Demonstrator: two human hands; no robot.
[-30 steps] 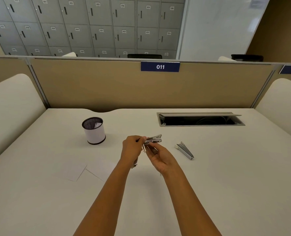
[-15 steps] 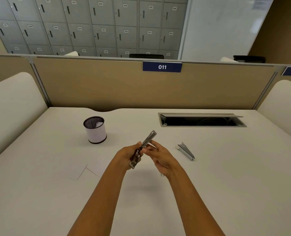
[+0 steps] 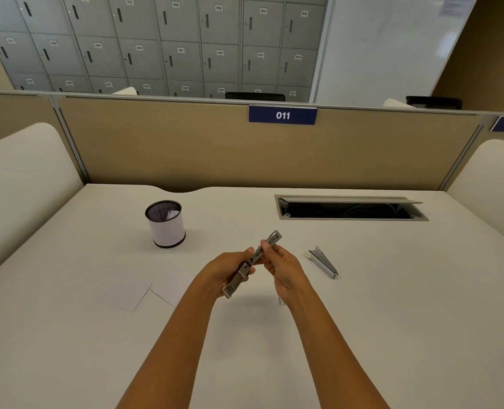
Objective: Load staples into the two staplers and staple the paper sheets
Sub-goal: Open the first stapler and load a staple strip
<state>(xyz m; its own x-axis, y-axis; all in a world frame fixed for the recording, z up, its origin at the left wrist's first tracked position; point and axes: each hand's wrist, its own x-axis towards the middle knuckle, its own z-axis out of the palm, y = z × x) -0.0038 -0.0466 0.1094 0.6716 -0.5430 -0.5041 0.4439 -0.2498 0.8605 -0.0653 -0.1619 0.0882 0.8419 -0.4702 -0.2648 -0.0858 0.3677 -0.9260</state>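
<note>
Grips the lower end of a slim metal stapler in the left hand and pinches its upper half with the right hand, both raised over a white desk, the tool slanting up and to the right. To the right of the hands, apart from them, a second stapler lying on the desk; to the left, white paper sheets lying flat. Further back, a mesh pen cup at left, an open cable hatch at right, a tan partition with a blue "011" label.
</note>
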